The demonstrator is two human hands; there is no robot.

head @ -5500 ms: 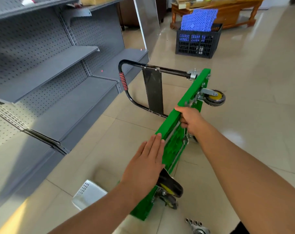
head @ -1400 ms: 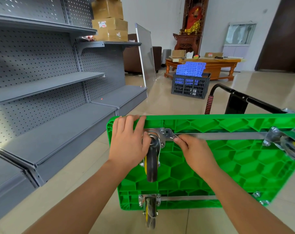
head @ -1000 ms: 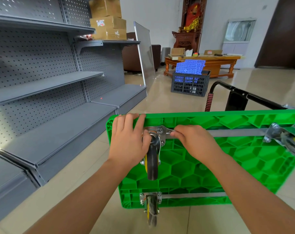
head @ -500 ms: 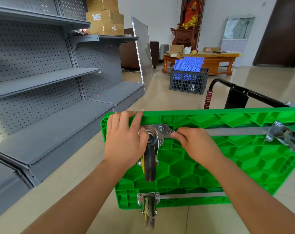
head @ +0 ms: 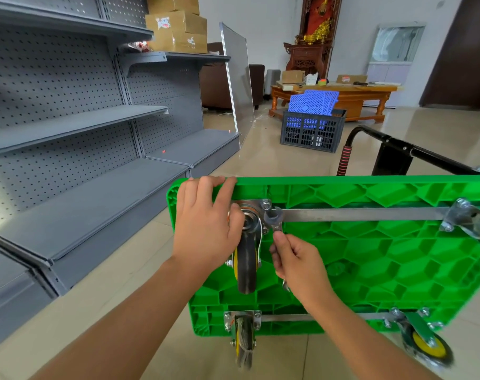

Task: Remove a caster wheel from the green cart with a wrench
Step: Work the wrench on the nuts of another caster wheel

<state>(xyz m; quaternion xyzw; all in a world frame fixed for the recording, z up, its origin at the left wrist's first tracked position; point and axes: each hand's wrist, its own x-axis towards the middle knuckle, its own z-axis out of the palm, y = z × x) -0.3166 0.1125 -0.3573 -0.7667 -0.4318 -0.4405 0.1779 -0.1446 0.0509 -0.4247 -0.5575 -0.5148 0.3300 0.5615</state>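
Observation:
The green cart (head: 370, 259) stands on its side with its ribbed underside facing me. At the upper left corner a caster wheel (head: 246, 267) hangs from a steel mounting plate (head: 254, 207). My left hand (head: 206, 229) grips the cart's top edge, thumb against the plate. My right hand (head: 299, 264) holds a small metal wrench (head: 274, 219) upright, its head on a bolt at the plate's right edge. Two more casters show: one lower left (head: 243, 344), one lower right (head: 428, 346).
Grey metal shelving (head: 82, 149) runs along the left, close to the cart's corner. The cart's black handle (head: 392, 149) sticks out behind it. A dark crate with blue panels (head: 313, 127) and a wooden table (head: 343, 97) stand further back on the tiled floor.
My right hand has swung down from level with the bolt to below it, turning the wrench from horizontal to nearly vertical. My left hand stays on the cart's edge.

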